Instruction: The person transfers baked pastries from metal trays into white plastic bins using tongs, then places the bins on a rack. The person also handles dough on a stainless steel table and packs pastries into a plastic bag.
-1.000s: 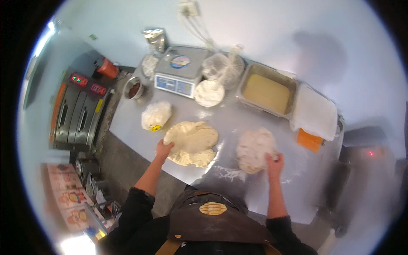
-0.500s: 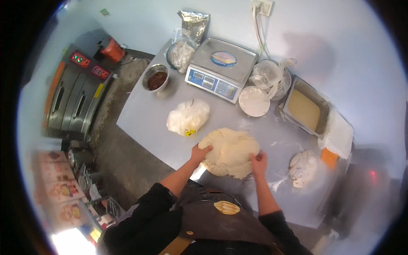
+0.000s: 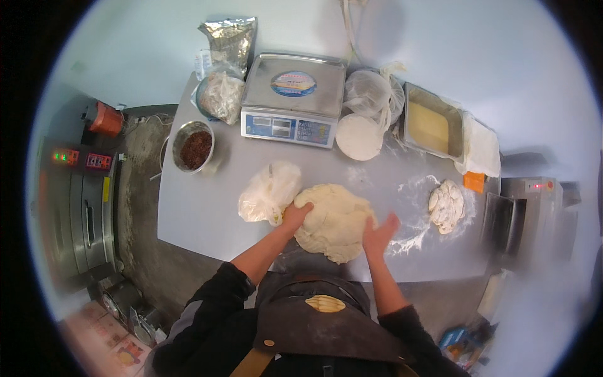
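Note:
A big pale lump of dough [image 3: 336, 220] lies on the grey steel table [image 3: 201, 207] right in front of me. My left hand [image 3: 296, 217] presses against its left side, fingers curled on the dough. On the dough's right edge rests my right hand [image 3: 380, 234], its fingers spread and floured. A smaller floured piece of dough [image 3: 446, 205] sits apart at the right, in a patch of loose flour. A crumpled clear plastic bag [image 3: 270, 191] lies just left of the big dough, close to my left hand.
At the back stand a digital scale [image 3: 293, 99], a steel bowl of dark red-brown bits [image 3: 195, 147], a foil bag [image 3: 230, 38], a bagged bowl [image 3: 220, 97], a white flour bowl [image 3: 358, 136] and a steel tray of yellowish mass [image 3: 432, 122]. An oven [image 3: 78, 207] stands left.
The view has shifted, so the big dough now sits in the middle. My right hand left the smaller piece at the right and came to the big dough, beside my left hand.

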The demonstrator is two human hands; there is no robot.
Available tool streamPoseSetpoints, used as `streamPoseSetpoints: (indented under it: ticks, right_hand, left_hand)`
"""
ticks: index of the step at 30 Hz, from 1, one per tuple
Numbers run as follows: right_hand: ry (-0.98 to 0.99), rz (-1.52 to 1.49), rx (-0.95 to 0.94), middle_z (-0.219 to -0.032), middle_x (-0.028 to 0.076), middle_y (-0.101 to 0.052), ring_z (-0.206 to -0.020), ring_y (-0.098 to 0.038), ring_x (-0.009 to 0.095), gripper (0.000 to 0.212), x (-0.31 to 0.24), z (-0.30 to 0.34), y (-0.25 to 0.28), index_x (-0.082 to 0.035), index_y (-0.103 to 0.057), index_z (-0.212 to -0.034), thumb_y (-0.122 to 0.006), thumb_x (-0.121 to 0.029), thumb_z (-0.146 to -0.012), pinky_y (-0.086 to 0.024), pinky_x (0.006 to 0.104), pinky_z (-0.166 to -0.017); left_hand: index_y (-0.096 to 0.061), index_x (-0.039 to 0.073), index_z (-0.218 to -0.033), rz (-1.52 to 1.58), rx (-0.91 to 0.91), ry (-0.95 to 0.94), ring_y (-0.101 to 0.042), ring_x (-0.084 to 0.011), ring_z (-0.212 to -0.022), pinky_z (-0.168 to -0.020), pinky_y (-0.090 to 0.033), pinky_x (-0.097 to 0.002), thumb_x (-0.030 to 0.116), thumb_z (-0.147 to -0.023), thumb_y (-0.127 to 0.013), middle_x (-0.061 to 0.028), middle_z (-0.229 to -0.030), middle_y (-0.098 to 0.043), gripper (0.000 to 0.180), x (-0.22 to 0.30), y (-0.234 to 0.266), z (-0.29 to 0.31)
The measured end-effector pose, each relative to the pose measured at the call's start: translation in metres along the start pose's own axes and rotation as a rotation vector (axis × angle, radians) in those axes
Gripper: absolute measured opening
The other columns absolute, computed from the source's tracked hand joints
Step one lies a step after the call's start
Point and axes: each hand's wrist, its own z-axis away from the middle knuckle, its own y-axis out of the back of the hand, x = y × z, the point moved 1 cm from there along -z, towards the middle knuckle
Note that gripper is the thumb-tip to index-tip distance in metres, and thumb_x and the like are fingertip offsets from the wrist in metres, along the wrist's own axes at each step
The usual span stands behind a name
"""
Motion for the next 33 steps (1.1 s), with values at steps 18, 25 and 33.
streamPoseSetpoints:
  ticks: [18,25,33]
  right_hand:
    - [0.712,0.177,-0.525,-0.155,0.021,-0.046,-0.149,-0.036,0.039,0.078,-0.031,-0.066,-0.033,-0.01,-0.046,-0.155,-0.07,-0.047,-0.091,-0.023,0.0611,-0.124]
    - [0.782,-0.178,-0.446,-0.147,0.02,-0.052,-0.137,-0.047,0.041,0.067,0.01,-0.072,-0.047,-0.009,-0.056,-0.145,-0.075,-0.035,-0.086,-0.035,0.0555,-0.118]
    - [0.708,-0.381,-0.294,-0.141,0.023,-0.054,-0.126,-0.055,0.04,0.058,-0.058,-0.026,-0.045,-0.005,-0.061,-0.139,-0.075,-0.019,-0.084,-0.044,0.0505,-0.109]
  left_hand:
    - [-0.049,0.001,-0.145,-0.251,0.405,-0.119,-0.061,-0.0416,-0.127,-0.108,-0.048,-0.0451,0.04,-0.089,-0.075,-0.0262,-0.136,-0.064,0.074,-0.028,-0.024,0.017]
    - [-0.047,-0.001,-0.144,-0.303,0.459,-0.266,-0.063,-0.0393,-0.121,-0.106,-0.048,-0.0465,0.042,-0.087,-0.077,-0.0251,-0.129,-0.065,0.077,-0.015,-0.03,0.035]
    - [-0.052,0.003,-0.135,-0.342,0.946,-0.521,-0.055,-0.0336,-0.123,-0.105,-0.046,-0.042,0.023,-0.079,-0.083,-0.0212,-0.139,-0.053,0.066,0.031,0.042,0.128]
